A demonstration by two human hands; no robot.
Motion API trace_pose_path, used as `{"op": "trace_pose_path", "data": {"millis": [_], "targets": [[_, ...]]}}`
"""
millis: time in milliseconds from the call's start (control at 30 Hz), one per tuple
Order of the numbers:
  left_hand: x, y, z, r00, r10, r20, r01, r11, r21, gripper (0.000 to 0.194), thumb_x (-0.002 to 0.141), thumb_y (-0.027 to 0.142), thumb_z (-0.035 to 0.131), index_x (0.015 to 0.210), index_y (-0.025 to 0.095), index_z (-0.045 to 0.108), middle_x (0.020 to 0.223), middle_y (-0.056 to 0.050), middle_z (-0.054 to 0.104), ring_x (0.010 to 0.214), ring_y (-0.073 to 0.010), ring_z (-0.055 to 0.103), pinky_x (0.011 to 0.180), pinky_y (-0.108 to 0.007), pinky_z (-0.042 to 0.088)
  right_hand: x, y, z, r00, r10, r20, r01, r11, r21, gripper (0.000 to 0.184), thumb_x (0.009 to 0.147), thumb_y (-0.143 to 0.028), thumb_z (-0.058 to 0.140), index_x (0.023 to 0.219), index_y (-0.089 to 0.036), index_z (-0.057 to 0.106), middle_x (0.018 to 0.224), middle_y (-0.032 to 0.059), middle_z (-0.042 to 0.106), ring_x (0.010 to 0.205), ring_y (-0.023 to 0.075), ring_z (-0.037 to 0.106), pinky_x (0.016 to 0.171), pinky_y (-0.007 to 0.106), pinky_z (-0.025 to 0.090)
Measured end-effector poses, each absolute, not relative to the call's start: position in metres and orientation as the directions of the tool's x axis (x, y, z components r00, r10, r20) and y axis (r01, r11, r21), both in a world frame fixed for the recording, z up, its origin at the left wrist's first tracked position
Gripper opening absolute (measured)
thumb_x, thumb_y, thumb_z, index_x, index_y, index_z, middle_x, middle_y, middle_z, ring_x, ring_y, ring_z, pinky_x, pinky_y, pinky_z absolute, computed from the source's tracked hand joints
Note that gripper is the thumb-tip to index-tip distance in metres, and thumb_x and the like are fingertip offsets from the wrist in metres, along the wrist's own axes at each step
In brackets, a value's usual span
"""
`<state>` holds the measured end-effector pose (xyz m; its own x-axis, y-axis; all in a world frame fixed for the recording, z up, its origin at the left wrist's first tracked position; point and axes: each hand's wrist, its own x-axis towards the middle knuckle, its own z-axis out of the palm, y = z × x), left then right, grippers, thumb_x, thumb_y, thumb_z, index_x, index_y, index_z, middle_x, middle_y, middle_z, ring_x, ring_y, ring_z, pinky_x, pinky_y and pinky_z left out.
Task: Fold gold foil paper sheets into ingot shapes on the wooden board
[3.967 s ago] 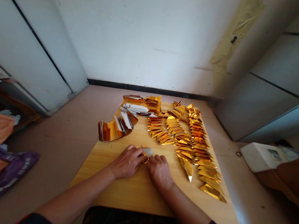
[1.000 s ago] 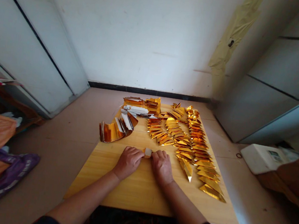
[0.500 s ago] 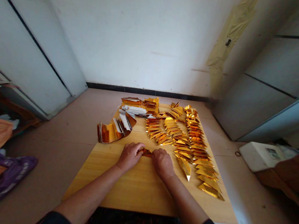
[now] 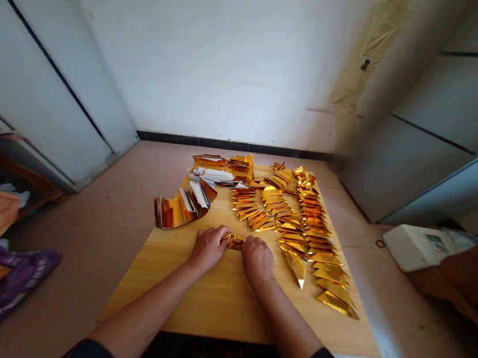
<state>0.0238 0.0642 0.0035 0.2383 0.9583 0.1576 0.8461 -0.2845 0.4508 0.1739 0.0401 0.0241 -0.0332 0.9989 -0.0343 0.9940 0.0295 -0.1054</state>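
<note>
foil piece [image 4: 233, 241]: gold metallic paper, glossy | folded triangles [image 4: 324, 259]: same foil, mirror-bright | board [image 4: 214, 309]: pale wood, smooth, satin | floor [image 4: 87, 207]: pinkish tile, smooth | bag [image 4: 22, 274]: purple plastic, crinkled, faint sheen | wall [image 4: 219, 54]: white paint, matt, scuffed | tape [image 4: 361, 66]: yellowish, dull, wrinkled

Soft, even daylight, source out of frame — brightest on the white wall [image 4: 219, 54] and pale floor [image 4: 430, 356]. Gold foil [image 4: 299, 221] throws hard glare; shadows faint. Wide-angle bowing at the edges — corners dim, slightly soft.
</note>
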Motion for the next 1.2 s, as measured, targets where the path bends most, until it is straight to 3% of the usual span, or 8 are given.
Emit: {"op": "trace_pose_path", "data": {"millis": [567, 900, 1200], "targets": [[0.026, 0.058, 0.002, 0.189, 0.949, 0.25, 0.797, -0.297, 0.525, 0.01, 0.08, 0.018, 0.057, 0.088, 0.023, 0.062, 0.087, 0.0, 0.068, 0.086, -0.0172, 0.06, 0.079, -0.033, 0.036, 0.173, 0.04, 0.023, 0.006, 0.999, -0.054, 0.994, -0.012, -0.106, 0.016, 0.091, -0.018, 0.043, 0.092, -0.016, 0.059, 0.082, 0.0103, 0.067, 0.076, 0.0214, 0.067, 0.058, 0.026, 0.048], [0.02, 0.059, -0.001, 0.3, 0.921, 0.249, 0.81, -0.384, 0.444, 0.019, 0.081, 0.016, 0.057, 0.085, 0.029, 0.07, 0.089, 0.0, 0.063, 0.09, -0.0162, 0.057, 0.085, -0.036, 0.033, 0.181, 0.035, 0.026, 0.02, 0.998, -0.057, 0.992, -0.026, -0.119, 0.015, 0.092, -0.024, 0.044, 0.093, -0.018, 0.058, 0.081, 0.007, 0.068, 0.073, 0.0181, 0.067, 0.056, 0.021, 0.042], [0.014, 0.058, -0.002, 0.268, 0.937, 0.227, 0.87, -0.336, 0.361, 0.026, 0.084, 0.019, 0.055, 0.092, 0.038, 0.07, 0.125, -0.001, 0.056, 0.117, -0.0248, 0.045, 0.098, -0.052, 0.024, 0.188, 0.036, 0.029, 0.046, 0.992, -0.115, 0.982, -0.066, -0.176, 0.02, 0.094, -0.024, 0.039, 0.092, -0.021, 0.059, 0.082, 0.0056, 0.069, 0.072, 0.0174, 0.066, 0.057, 0.023, 0.039]]}}
